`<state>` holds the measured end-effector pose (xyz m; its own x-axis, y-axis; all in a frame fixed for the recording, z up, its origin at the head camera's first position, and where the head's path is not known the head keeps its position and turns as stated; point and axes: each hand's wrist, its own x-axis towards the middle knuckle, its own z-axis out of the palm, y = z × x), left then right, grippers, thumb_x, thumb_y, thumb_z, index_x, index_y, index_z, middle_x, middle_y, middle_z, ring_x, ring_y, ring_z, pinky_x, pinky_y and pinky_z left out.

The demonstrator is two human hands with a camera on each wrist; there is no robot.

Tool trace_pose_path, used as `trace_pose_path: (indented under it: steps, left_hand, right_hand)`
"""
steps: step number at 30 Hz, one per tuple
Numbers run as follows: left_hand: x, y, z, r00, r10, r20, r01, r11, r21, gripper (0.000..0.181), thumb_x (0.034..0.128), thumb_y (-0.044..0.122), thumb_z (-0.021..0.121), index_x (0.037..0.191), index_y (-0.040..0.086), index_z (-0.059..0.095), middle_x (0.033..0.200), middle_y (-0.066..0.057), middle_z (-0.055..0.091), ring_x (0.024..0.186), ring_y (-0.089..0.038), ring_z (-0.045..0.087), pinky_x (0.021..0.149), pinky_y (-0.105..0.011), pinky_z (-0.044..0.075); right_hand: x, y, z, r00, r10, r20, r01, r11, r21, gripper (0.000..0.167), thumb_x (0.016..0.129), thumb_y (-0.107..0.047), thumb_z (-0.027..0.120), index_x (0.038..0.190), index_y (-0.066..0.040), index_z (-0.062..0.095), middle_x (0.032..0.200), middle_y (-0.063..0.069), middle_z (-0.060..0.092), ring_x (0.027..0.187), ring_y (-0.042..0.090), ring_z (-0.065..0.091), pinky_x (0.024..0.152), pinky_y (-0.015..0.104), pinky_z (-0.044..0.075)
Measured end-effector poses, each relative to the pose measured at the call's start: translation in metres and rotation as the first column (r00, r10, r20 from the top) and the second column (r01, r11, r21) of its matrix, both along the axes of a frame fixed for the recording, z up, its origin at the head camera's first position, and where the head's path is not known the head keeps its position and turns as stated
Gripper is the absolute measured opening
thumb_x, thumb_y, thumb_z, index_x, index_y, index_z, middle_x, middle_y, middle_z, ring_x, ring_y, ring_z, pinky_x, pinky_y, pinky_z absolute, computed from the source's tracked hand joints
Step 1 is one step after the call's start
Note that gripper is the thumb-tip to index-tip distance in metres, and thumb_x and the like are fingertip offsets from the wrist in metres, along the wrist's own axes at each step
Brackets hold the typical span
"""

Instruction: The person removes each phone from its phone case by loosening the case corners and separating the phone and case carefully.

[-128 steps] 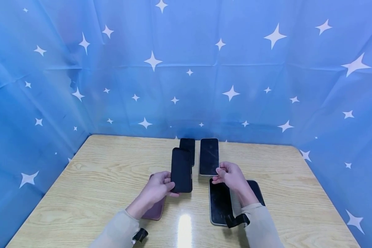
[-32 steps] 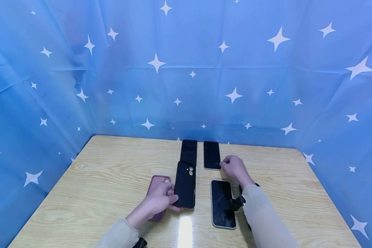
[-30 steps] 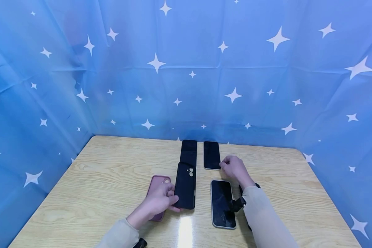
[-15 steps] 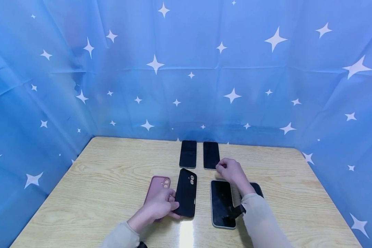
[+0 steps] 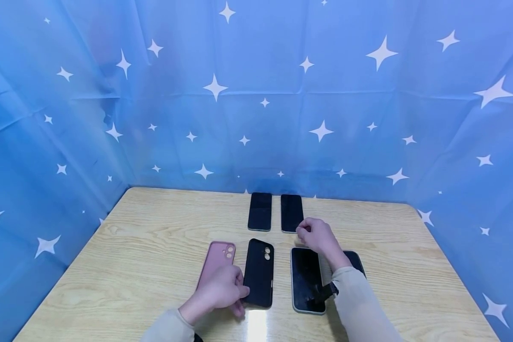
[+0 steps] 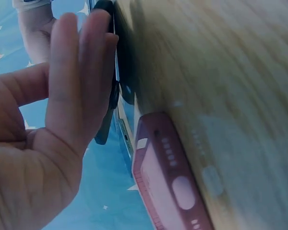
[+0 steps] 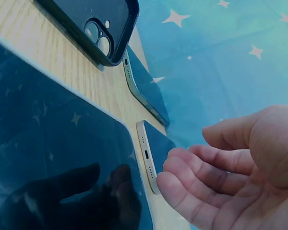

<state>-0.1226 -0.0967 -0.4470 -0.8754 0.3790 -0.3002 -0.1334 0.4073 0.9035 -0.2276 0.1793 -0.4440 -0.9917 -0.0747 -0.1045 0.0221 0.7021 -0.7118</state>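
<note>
My left hand pinches the lower left edge of a black phone case, its thumb on the near corner. In the left wrist view several fingers stretch out straight in front of the case. The case lies hollow side up, low over the table, with camera holes at its far end. A pink phone case lies partly under my left hand. My right hand, fingers loosely curled and holding nothing, hovers by the near end of a dark-screened phone.
Another dark phone lies at the back edge of the wooden table. A larger light-edged phone lies nearer, with another dark device partly under my right forearm. A blue star-patterned curtain stands behind the table.
My left hand has brought the black phone case nearer to me and lower, off the back left phone. My right hand has let go of the back right phone and drawn slightly back.
</note>
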Motion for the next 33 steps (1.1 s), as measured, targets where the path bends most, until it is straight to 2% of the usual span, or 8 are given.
trace_pose_path:
  steps: [4, 9, 12, 18, 23, 33]
  left_hand:
    - [0.002, 0.003, 0.001, 0.997, -0.023, -0.073, 0.012, 0.99, -0.143, 0.024, 0.0927, -0.002, 0.067, 0.077, 0.003, 0.05, 0.053, -0.008, 0.064, 0.041, -0.019, 0.065, 0.046, -0.03, 0.057]
    - [0.004, 0.007, 0.003, 0.992, -0.044, -0.115, 0.004, 0.945, -0.326, 0.027, 0.0927, 0.0, 0.064, 0.069, 0.005, 0.053, 0.045, -0.002, 0.059, 0.035, -0.015, 0.06, 0.045, -0.026, 0.055]
    - [0.004, 0.009, 0.002, 0.992, -0.051, -0.118, 0.002, 0.922, -0.388, 0.026, 0.0911, -0.001, 0.061, 0.067, 0.005, 0.053, 0.042, -0.001, 0.058, 0.034, -0.015, 0.06, 0.045, -0.026, 0.055]
    - [0.005, 0.011, 0.002, 0.984, -0.071, -0.162, -0.009, 0.892, -0.451, 0.025, 0.0864, -0.004, 0.058, 0.063, 0.005, 0.052, 0.038, -0.001, 0.054, 0.032, -0.015, 0.058, 0.042, -0.026, 0.053]
    - [0.006, 0.012, 0.001, 0.981, -0.086, -0.172, -0.007, 0.878, -0.478, 0.025, 0.0851, -0.005, 0.056, 0.063, 0.004, 0.052, 0.036, 0.001, 0.051, 0.03, -0.015, 0.056, 0.038, -0.026, 0.051]
    - [0.005, 0.011, -0.001, 0.987, -0.093, -0.133, 0.015, 0.869, -0.494, 0.024, 0.0881, -0.004, 0.059, 0.065, 0.0, 0.054, 0.036, 0.0, 0.052, 0.03, -0.015, 0.056, 0.036, -0.028, 0.052]
  right_hand:
    - [0.0, -0.001, -0.001, 1.0, 0.003, -0.001, -0.003, 1.0, -0.015, 0.018, 0.104, -0.014, 0.056, 0.104, -0.001, 0.068, 0.077, 0.006, 0.064, 0.069, 0.018, 0.059, 0.065, 0.032, 0.051]
    - [0.001, -0.001, -0.002, 1.0, 0.0, -0.015, 0.0, 1.0, -0.021, 0.018, 0.104, -0.013, 0.056, 0.103, 0.0, 0.068, 0.076, 0.005, 0.065, 0.068, 0.017, 0.06, 0.065, 0.032, 0.052]
    - [0.002, -0.001, -0.002, 1.0, -0.003, -0.016, 0.002, 1.0, -0.021, 0.018, 0.104, -0.013, 0.056, 0.102, -0.001, 0.068, 0.076, 0.005, 0.065, 0.068, 0.017, 0.06, 0.066, 0.033, 0.052]
    - [0.005, -0.001, -0.002, 1.0, -0.009, -0.011, 0.009, 1.0, -0.018, 0.017, 0.104, -0.012, 0.055, 0.103, -0.001, 0.068, 0.077, 0.006, 0.065, 0.07, 0.017, 0.062, 0.069, 0.035, 0.057]
    - [0.008, 0.001, -0.001, 1.0, -0.011, -0.015, 0.011, 1.0, -0.009, 0.016, 0.103, -0.012, 0.056, 0.1, -0.001, 0.068, 0.074, 0.005, 0.063, 0.067, 0.018, 0.06, 0.064, 0.033, 0.052]
    - [0.017, 0.01, 0.001, 1.0, -0.02, -0.018, 0.02, 0.999, -0.03, 0.018, 0.105, -0.013, 0.056, 0.106, 0.0, 0.068, 0.079, 0.006, 0.064, 0.071, 0.017, 0.063, 0.066, 0.035, 0.056]
